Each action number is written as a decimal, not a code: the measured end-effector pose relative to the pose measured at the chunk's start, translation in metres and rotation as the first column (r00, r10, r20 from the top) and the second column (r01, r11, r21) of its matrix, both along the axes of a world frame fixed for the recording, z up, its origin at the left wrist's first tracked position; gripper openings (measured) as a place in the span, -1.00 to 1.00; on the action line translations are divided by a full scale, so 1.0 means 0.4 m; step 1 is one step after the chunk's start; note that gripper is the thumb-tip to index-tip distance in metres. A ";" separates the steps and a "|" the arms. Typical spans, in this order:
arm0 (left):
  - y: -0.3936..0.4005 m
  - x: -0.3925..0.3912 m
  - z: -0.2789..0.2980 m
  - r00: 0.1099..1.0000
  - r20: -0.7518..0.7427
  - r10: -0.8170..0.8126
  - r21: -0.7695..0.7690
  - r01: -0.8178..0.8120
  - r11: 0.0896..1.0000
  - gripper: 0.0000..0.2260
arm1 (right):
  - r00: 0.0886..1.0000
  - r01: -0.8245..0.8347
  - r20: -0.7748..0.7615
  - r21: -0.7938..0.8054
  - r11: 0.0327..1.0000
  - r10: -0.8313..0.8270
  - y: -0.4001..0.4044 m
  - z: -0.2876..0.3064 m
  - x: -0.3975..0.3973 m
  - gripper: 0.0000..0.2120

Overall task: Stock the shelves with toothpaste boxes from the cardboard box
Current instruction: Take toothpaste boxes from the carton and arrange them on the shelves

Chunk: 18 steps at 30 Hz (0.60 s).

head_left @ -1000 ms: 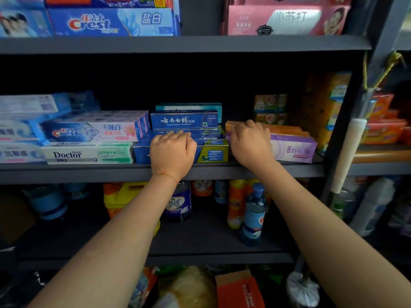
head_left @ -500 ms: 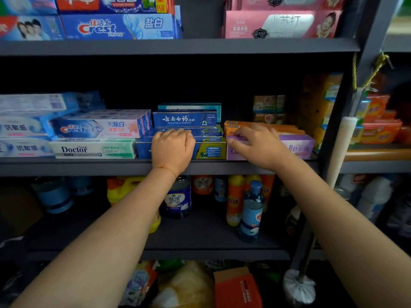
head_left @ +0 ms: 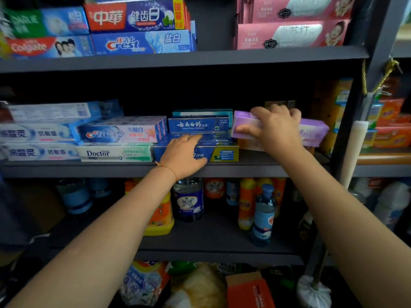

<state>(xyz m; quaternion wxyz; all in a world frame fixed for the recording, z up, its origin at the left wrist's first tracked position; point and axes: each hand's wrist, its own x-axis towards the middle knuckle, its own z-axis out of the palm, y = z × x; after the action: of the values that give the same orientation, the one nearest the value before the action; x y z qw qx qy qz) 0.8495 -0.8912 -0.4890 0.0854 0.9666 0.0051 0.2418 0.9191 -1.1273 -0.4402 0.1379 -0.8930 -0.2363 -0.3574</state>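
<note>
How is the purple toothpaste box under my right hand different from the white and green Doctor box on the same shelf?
The purple toothpaste box is raised and tilted in the right hand; the white and green Doctor box lies flat on the shelf. The purple box sits above an orange pack; the Doctor box lies beneath a Crest box, untouched. Both are long cartons facing outward.

left hand flat on blue toothpaste boxes, right hand gripping purple box, middle shelf
</note>
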 end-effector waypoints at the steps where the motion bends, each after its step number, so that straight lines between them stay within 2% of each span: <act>1: 0.002 -0.005 0.004 0.999 0.003 -0.033 -0.063 0.033 0.997 -0.27 | 1.000 -0.011 0.006 -0.039 0.999 0.012 0.035 0.014 -0.004 -0.28; 4: 0.009 -0.021 0.013 0.991 0.102 -0.084 -0.227 0.106 0.968 -0.09 | 0.997 -0.060 -0.055 -0.154 0.986 0.052 0.156 0.021 -0.017 -0.30; 7: 0.021 -0.031 0.013 0.975 0.220 -0.040 -0.228 0.092 0.969 -0.02 | 0.993 -0.070 -0.103 -0.203 0.977 0.049 0.256 0.007 -0.023 -0.33; 10: 0.041 -0.028 0.015 0.952 0.305 -0.011 -0.097 0.043 0.994 -0.05 | 0.983 -0.177 -0.077 -0.186 0.967 0.165 0.327 0.004 -0.030 -0.44; 12: 0.050 -0.020 0.016 0.944 0.329 0.035 0.026 -0.046 0.999 -0.10 | 0.962 -0.272 -0.065 -0.139 0.952 0.265 0.336 0.000 -0.031 -0.53; 15: 0.043 -0.011 0.021 0.915 0.396 0.082 0.165 -0.158 0.974 -0.25 | 0.980 -0.200 -0.012 -0.076 0.977 0.200 0.281 -0.008 -0.010 -0.52; 18: 0.019 0.006 0.024 0.908 0.419 0.019 0.265 -0.142 0.954 -0.38 | 0.976 -0.200 -0.090 -0.007 0.980 0.199 0.212 -0.022 0.015 -0.51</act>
<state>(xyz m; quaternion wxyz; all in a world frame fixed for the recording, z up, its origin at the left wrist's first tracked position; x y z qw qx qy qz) 0.8518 -0.8837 -0.4792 -0.0682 0.8946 -0.0082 0.4415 0.9250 -1.0426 -0.4491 0.1763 -0.8808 -0.3213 -0.2999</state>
